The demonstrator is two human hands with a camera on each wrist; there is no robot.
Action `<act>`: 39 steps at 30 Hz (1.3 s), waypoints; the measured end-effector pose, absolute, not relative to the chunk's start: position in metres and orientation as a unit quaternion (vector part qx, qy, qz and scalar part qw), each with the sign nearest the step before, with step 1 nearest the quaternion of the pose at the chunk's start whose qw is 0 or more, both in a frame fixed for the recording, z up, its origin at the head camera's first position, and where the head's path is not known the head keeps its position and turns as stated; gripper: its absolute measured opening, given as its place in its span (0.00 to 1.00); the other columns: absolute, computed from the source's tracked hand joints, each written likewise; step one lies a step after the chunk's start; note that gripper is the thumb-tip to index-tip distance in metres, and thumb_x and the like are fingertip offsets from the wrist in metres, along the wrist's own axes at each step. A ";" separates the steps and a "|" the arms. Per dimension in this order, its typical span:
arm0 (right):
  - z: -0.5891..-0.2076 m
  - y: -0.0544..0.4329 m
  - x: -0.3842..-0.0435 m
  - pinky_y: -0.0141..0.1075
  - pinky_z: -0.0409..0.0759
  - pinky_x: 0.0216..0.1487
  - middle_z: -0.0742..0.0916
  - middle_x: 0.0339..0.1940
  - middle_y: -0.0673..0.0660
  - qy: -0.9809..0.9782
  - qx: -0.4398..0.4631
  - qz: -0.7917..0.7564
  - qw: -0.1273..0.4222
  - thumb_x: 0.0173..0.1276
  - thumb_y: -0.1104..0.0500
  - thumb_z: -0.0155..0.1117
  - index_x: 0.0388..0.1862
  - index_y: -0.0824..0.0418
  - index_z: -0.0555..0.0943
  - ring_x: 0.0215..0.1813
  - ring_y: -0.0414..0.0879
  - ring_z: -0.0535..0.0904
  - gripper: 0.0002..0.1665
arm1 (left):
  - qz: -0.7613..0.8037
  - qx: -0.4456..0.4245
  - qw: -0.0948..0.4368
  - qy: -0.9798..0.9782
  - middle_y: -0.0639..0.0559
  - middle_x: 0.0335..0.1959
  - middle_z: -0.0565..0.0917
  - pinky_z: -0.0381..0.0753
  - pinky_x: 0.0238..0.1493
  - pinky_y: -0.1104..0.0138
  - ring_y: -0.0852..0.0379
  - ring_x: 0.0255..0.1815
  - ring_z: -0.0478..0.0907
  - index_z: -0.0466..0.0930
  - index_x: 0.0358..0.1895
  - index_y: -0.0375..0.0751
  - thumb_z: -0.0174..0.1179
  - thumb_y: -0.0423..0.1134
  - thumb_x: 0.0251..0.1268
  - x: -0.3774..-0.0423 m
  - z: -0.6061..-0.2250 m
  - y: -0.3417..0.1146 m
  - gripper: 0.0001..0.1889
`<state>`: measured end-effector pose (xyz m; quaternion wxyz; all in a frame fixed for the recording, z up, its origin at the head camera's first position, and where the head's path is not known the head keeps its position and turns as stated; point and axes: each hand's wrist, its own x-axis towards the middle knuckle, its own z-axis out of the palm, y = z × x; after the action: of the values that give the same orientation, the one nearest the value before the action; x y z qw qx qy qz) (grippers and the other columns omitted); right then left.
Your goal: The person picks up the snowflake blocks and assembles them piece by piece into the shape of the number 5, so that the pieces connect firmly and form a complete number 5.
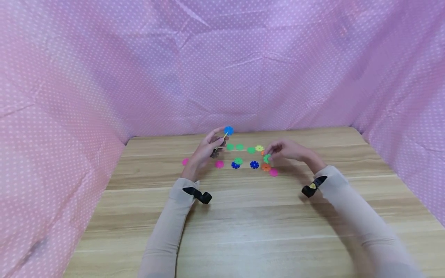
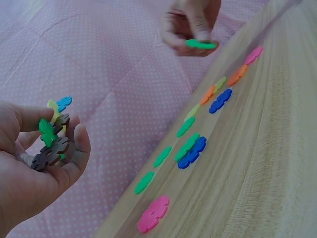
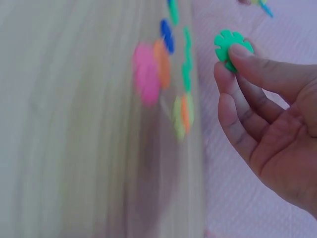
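Note:
My left hand (image 1: 204,150) grips a small cluster of joined notched plastic discs. In the left wrist view its dark brown disc (image 2: 51,153) lies along the fingers, the thumb is by a green disc (image 2: 47,133), and yellow and blue pieces (image 2: 64,103) stick out at the far end. My right hand (image 1: 290,150) pinches a single green notched disc (image 3: 234,48) between thumb and fingertips, raised over the table at the right end of the loose discs. The two held pieces are apart.
Several loose discs lie on the wooden table (image 1: 243,216): green discs (image 1: 240,147) in a back row, a dark blue disc (image 1: 254,165), an orange disc (image 1: 266,167), a yellow disc (image 1: 259,148) and pink discs (image 1: 219,164). One green disc (image 1: 238,161) overlaps another blue one. Pink dotted cloth (image 1: 226,77) hangs behind.

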<state>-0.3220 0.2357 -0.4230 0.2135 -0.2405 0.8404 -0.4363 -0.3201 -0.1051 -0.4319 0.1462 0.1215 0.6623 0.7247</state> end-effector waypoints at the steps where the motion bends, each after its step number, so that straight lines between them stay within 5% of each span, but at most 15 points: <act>1: -0.421 0.229 -0.323 0.38 0.86 0.49 0.89 0.45 0.63 0.841 -0.234 -0.442 0.204 0.66 0.66 0.71 0.49 0.65 0.86 0.45 0.50 0.85 0.13 | 0.726 0.122 0.145 0.662 0.47 0.61 0.78 0.77 0.37 0.73 0.51 0.49 0.81 0.63 0.77 0.54 0.48 0.37 0.82 -0.320 -0.432 -0.106 0.24; 9: -0.411 0.181 -0.332 0.48 0.88 0.52 0.90 0.47 0.63 0.821 -0.240 -0.490 0.168 0.68 0.62 0.72 0.52 0.69 0.84 0.44 0.49 0.87 0.17 | 0.739 0.118 0.139 0.649 0.48 0.58 0.78 0.69 0.27 0.75 0.61 0.36 0.81 0.61 0.77 0.54 0.47 0.38 0.83 -0.321 -0.430 -0.108 0.24; 14: -0.407 0.155 -0.334 0.57 0.86 0.53 0.89 0.47 0.65 0.802 -0.250 -0.518 0.162 0.68 0.63 0.72 0.52 0.70 0.84 0.42 0.56 0.86 0.16 | 0.744 0.111 0.132 0.646 0.51 0.56 0.78 0.71 0.29 0.75 0.56 0.40 0.81 0.61 0.77 0.53 0.46 0.37 0.83 -0.321 -0.429 -0.106 0.24; 21: -0.412 0.130 -0.333 0.52 0.89 0.47 0.89 0.36 0.57 0.763 -0.264 -0.572 0.142 0.66 0.68 0.71 0.46 0.72 0.82 0.37 0.48 0.87 0.12 | 0.750 0.101 0.134 0.640 0.35 0.67 0.72 0.70 0.29 0.75 0.57 0.42 0.80 0.61 0.77 0.53 0.46 0.37 0.83 -0.321 -0.429 -0.104 0.24; 27: -0.423 0.121 -0.330 0.36 0.89 0.42 0.88 0.34 0.53 0.758 -0.270 -0.584 0.113 0.64 0.67 0.73 0.44 0.74 0.82 0.36 0.41 0.84 0.14 | 0.755 0.116 0.134 0.631 0.29 0.71 0.67 0.72 0.31 0.75 0.55 0.43 0.79 0.59 0.77 0.52 0.44 0.37 0.83 -0.321 -0.432 -0.104 0.24; 36: -0.433 0.107 -0.326 0.28 0.85 0.37 0.89 0.35 0.62 0.765 -0.270 -0.581 0.063 0.62 0.69 0.75 0.41 0.73 0.83 0.33 0.37 0.84 0.11 | 0.755 0.108 0.124 0.635 0.38 0.66 0.72 0.73 0.32 0.75 0.48 0.52 0.75 0.59 0.77 0.53 0.43 0.37 0.84 -0.321 -0.435 -0.103 0.24; 39: -0.435 0.102 -0.327 0.27 0.85 0.36 0.89 0.34 0.63 0.767 -0.272 -0.580 0.044 0.60 0.71 0.75 0.38 0.73 0.84 0.32 0.37 0.84 0.09 | 0.759 0.107 0.117 0.632 0.34 0.69 0.69 0.70 0.32 0.74 0.49 0.53 0.73 0.59 0.77 0.54 0.43 0.37 0.84 -0.322 -0.434 -0.102 0.24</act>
<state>-0.3265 0.1020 -0.4352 0.0437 -0.2716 0.7666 -0.5802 -0.3224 -0.1025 -0.4340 0.1171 0.1066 0.6316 0.7590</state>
